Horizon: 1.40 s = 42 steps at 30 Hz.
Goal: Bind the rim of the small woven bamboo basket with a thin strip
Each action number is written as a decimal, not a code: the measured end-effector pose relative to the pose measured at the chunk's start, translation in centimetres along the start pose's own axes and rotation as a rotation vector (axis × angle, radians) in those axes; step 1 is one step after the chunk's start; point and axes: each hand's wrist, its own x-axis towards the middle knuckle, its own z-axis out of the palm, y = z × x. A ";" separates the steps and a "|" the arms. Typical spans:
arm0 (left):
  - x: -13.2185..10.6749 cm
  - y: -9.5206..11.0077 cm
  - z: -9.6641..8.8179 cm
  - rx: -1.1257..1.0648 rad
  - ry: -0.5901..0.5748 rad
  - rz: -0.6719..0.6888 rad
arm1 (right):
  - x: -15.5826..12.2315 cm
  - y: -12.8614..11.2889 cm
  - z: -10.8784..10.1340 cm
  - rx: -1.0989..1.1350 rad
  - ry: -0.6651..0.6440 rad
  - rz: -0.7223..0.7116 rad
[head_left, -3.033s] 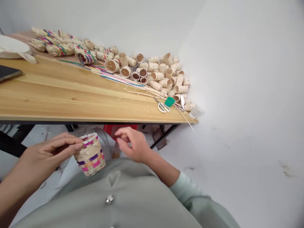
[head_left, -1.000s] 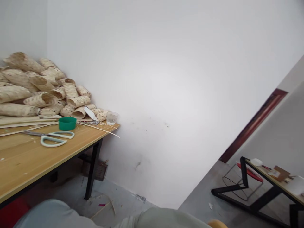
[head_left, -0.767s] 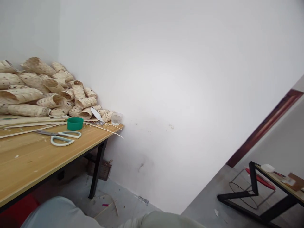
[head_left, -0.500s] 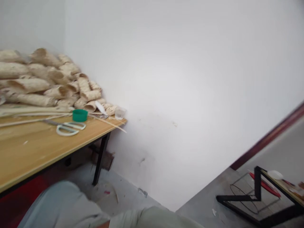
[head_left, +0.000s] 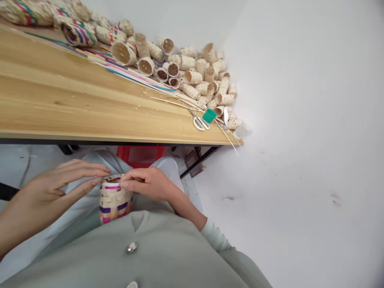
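Basket [head_left: 115, 199] upright on lap, below table [head_left: 75, 108] edge. Pinched at rim between left hand [head_left: 54, 188] and right hand [head_left: 148, 184], fingertips closed on weave from either side. Scissors [head_left: 199, 123] and cap [head_left: 209, 116] near table's corner.

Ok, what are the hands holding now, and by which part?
The small woven basket, by its top rim: the left hand pinches one side, the right hand the opposite side.

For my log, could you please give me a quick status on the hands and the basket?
Left hand and right hand both pinching basket rim. Basket upright, below table edge. Nothing in the way.
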 end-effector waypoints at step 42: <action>5.2 0.6 -2.1 -0.363 -0.802 -0.158 | -1.1 -1.7 -0.5 -0.146 -0.037 0.054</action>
